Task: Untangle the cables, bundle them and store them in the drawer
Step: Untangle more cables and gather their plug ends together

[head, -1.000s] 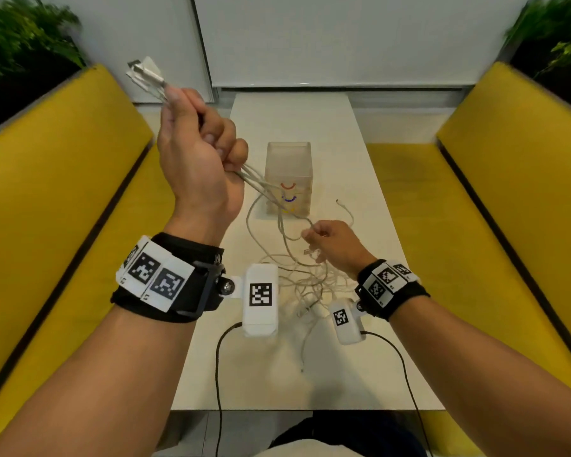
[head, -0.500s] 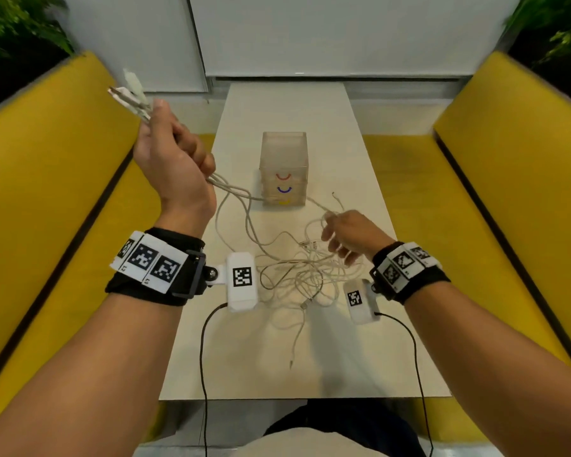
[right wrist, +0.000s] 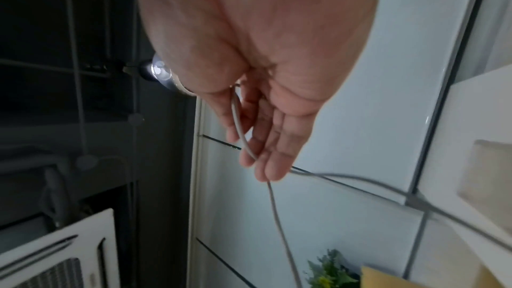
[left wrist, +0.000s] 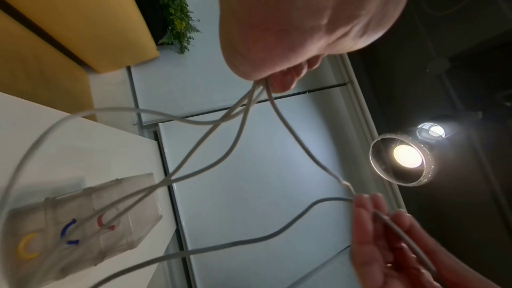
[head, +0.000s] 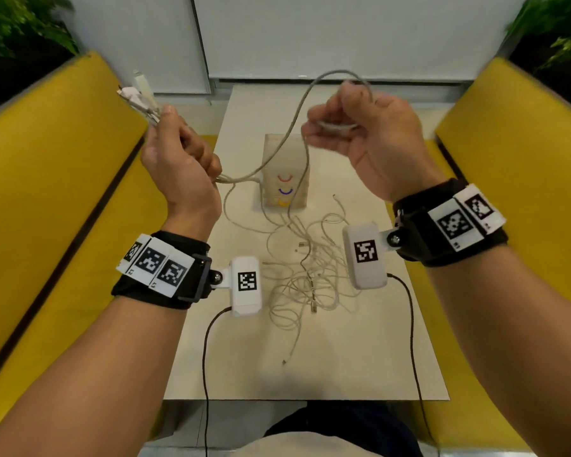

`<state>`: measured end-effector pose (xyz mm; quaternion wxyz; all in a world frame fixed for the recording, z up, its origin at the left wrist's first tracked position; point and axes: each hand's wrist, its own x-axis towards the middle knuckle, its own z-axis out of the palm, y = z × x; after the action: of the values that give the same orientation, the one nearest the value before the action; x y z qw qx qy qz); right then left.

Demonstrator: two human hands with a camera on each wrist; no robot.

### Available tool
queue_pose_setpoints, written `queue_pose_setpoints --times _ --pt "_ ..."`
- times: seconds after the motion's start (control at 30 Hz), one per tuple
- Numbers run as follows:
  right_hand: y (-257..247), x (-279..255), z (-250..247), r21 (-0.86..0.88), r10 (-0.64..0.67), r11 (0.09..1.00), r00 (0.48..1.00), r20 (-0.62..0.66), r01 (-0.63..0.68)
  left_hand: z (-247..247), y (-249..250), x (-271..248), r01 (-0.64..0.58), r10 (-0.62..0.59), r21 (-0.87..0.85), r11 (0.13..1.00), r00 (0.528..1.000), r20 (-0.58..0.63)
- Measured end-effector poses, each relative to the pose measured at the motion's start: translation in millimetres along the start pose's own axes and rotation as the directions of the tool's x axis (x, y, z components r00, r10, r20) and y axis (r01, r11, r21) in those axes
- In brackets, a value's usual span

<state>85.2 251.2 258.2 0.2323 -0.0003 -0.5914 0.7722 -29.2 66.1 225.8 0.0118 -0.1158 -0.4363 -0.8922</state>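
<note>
White cables lie tangled on the bench, below and between both raised hands. The left hand is closed around several cable ends, whose plugs point up and away to the left. One cable arcs from this fist up to the right hand, which holds it with loosely curled fingers. Beyond the hands stands the translucent drawer box.

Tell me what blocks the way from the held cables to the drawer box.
No solid object does. The tangled pile lies nearer the person than the drawer box, whose drawers look closed. Strands from the left hand trail into the pile.
</note>
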Motion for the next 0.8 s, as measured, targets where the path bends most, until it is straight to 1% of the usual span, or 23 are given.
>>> queue_pose_setpoints --times 0.1,0.17,0.23,0.27,0.33,0.37,0.4,0.43,0.47,0.5,0.53,0.57,0.6,0.63,0.7,0.73,0.8 --pt "-16 1 3 0.154 -0.143 0.979 0.989 0.032 0.136 1 2 -1 -0.005 0.006 -0.015 1.0 1.0 0.012" --pt "-21 2 3 0.237 -0.209 0.952 0.977 0.032 0.196 2 1 -2 -0.007 0.008 -0.022 1.0 1.0 0.024" --pt "-21 2 2 0.237 -0.244 0.944 0.969 0.029 0.231 4 1 -3 -0.01 0.011 -0.024 1.0 0.999 0.037" --pt "-18 2 1 0.184 -0.255 0.952 0.967 0.024 0.246 4 0 -2 -0.015 0.015 -0.022 1.0 0.999 0.044" --pt "-7 3 -5 -0.032 -0.265 0.964 0.964 -0.015 0.265 2 0 -1 -0.022 0.022 -0.011 1.0 0.998 0.05" --pt "1 3 -9 -0.194 -0.272 0.946 0.961 -0.048 0.258 0 -1 0 -0.021 0.022 -0.004 1.0 0.999 0.046" --pt "12 5 -15 -0.392 -0.266 0.894 0.961 -0.074 0.217 -3 -2 1 -0.019 0.019 0.003 1.0 0.999 0.037" --pt "25 6 -23 -0.584 -0.233 0.799 0.969 -0.083 0.142 -5 -3 3 -0.017 0.017 0.005 1.0 1.0 0.026" --pt "38 6 -32 -0.735 -0.163 0.677 0.982 -0.093 0.043 -8 -4 4 -0.014 0.014 0.005 1.0 1.0 0.016" --pt "53 5 -42 -0.824 -0.081 0.564 0.99 -0.114 -0.049 -10 -4 5 -0.013 0.013 0.004 1.0 1.0 0.006" --pt "68 3 -53 -0.874 -0.015 0.47 0.989 -0.146 -0.122 -12 -4 7 -0.011 0.011 0.002 1.0 1.0 -0.002" --pt "83 0 -65 -0.899 0.029 0.404 0.984 -0.173 -0.17 -13 -5 8 -0.008 0.008 -0.002 1.0 1.0 -0.008" --pt "98 -4 -76 -0.909 0.071 0.358 0.977 -0.201 -0.213 -15 -5 9 -0.004 0.004 -0.009 1.0 1.0 -0.009" --pt "114 -8 -89 -0.905 0.125 0.333 0.964 -0.235 -0.264 -16 -6 10 0.001 -0.001 -0.018 1.0 1.0 -0.01" --pt "143 -18 -107 -0.877 0.26 0.295 0.915 -0.308 -0.379 -19 -8 12 0.007 -0.008 -0.038 0.999 1.0 -0.012" --pt "156 -24 -112 -0.873 0.314 0.265 0.892 -0.324 -0.41 -20 -9 13 0.011 -0.011 -0.049 0.999 1.0 -0.012" --pt "183 -35 -117 -0.885 0.394 0.222 0.868 -0.303 -0.41 -19 -15 12 0.02 -0.021 -0.062 0.998 1.0 -0.007"
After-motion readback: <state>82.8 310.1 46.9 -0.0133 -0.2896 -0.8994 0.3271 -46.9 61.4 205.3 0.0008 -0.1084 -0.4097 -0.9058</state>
